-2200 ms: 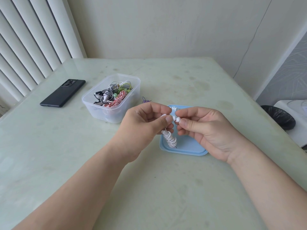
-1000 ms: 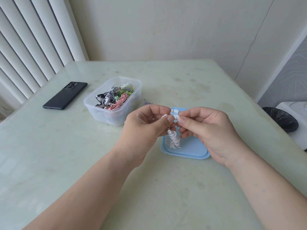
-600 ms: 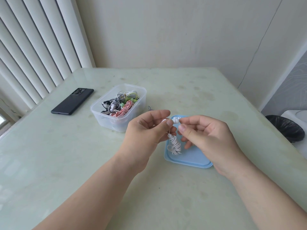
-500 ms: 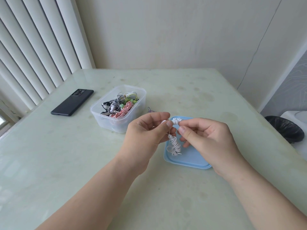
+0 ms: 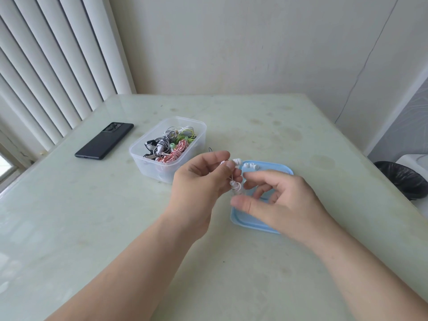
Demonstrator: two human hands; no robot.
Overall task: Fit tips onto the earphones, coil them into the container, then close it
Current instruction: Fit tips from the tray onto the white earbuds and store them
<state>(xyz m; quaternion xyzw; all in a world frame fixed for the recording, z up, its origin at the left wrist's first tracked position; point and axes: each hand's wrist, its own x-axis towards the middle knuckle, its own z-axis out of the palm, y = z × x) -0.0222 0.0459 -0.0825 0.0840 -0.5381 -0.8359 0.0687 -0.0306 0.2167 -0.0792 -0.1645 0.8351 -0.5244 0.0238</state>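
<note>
My left hand (image 5: pixel 199 181) pinches a white earphone (image 5: pixel 236 162) between thumb and fingers, and its coiled white cord (image 5: pixel 235 185) hangs below. Just to the right, my right hand (image 5: pixel 275 200) hovers over the blue lid (image 5: pixel 245 224) with loosely curled fingers and holds nothing. Loose white ear tips (image 5: pixel 250 165) lie at the lid's far end. The clear plastic container (image 5: pixel 148 162) behind my left hand holds several coiled earphones in black-white, red-white and green.
A black phone (image 5: pixel 104 141) lies at the far left of the pale green table (image 5: pixel 92 228). A small dark item (image 5: pixel 210 149) sits just right of the container. A black bin (image 5: pixel 404 179) stands off the table's right edge. Blinds hang on the left.
My right hand has let go of the earbud and moved down and right over the lid. The left hand keeps its pinch on the earphone. The view has tilted up a little.
</note>
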